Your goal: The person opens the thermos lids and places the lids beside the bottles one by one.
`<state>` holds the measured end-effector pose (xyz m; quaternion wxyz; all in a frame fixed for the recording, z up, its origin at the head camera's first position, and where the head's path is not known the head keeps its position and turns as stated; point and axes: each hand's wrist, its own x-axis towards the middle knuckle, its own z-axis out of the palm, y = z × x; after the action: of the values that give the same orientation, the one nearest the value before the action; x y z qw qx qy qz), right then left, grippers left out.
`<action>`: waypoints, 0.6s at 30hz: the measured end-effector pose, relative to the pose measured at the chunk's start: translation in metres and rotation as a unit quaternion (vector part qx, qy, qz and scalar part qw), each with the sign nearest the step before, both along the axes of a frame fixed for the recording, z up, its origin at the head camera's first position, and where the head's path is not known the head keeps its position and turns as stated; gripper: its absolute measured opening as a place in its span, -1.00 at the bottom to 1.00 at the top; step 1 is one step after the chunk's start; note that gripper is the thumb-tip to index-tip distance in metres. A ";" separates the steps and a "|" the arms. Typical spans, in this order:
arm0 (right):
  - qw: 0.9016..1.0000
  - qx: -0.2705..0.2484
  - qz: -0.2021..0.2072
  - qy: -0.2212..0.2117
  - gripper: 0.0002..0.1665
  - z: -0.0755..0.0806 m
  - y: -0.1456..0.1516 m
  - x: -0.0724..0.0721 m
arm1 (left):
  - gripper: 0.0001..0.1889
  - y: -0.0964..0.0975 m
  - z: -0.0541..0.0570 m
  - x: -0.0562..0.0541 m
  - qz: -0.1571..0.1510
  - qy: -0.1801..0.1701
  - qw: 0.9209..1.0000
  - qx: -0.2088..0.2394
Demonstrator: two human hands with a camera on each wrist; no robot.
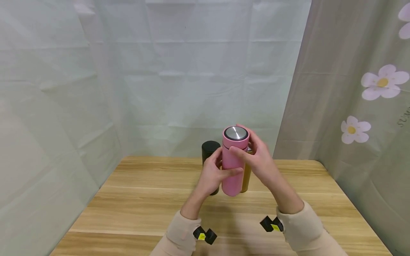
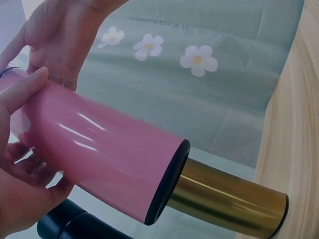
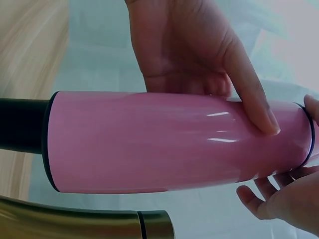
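Note:
A pink thermos flask with a silver-topped lid is held up off the table, tilted a little, between both hands. My left hand grips its body, thumb across the front and fingers behind. Higher up, my right hand holds the flask around the lid, with the thumb near the dark seam. The flask's black base ring shows in the left wrist view. Behind it stand a black flask on the left and a gold flask on the right, both partly hidden.
The wooden table carries the two standing flasks near its back edge. A pale cloth curtain hangs behind the table, and a grey curtain with white flowers hangs on the right.

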<state>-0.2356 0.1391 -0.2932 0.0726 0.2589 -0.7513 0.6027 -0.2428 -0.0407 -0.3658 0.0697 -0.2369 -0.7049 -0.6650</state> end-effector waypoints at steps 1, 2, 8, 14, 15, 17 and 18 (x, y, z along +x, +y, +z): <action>1.000 -0.002 -0.002 0.000 -0.14 0.000 0.000 0.000 | -0.26 0.000 0.000 0.000 -0.003 -0.002 1.000 0.001; 1.000 -0.002 -0.004 0.000 -0.14 0.000 0.000 0.000 | -0.26 0.000 0.000 0.000 -0.005 -0.003 1.000 0.001; 1.000 0.010 -0.006 -0.011 -0.19 0.004 0.006 0.000 | -0.27 0.000 0.001 0.000 -0.014 0.001 1.000 0.000; 0.998 0.013 0.051 -0.023 -0.25 0.008 0.014 -0.006 | -0.27 -0.001 0.003 0.001 -0.023 0.006 1.000 -0.006; 0.998 0.010 0.064 -0.027 -0.26 0.008 0.016 -0.007 | -0.27 -0.002 0.003 0.001 -0.024 0.006 1.000 -0.006; 0.996 0.004 0.085 -0.037 -0.25 0.009 0.017 -0.008 | -0.27 -0.002 0.003 0.001 -0.027 0.007 1.000 -0.007; 0.995 0.003 0.092 -0.040 -0.25 0.009 0.018 -0.008 | -0.27 -0.002 0.003 0.001 -0.028 0.007 1.000 -0.007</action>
<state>-0.2439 0.1570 -0.2845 -0.0136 0.3031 -0.7282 0.6145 -0.2422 -0.0425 -0.3624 0.0540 -0.2619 -0.7021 -0.6600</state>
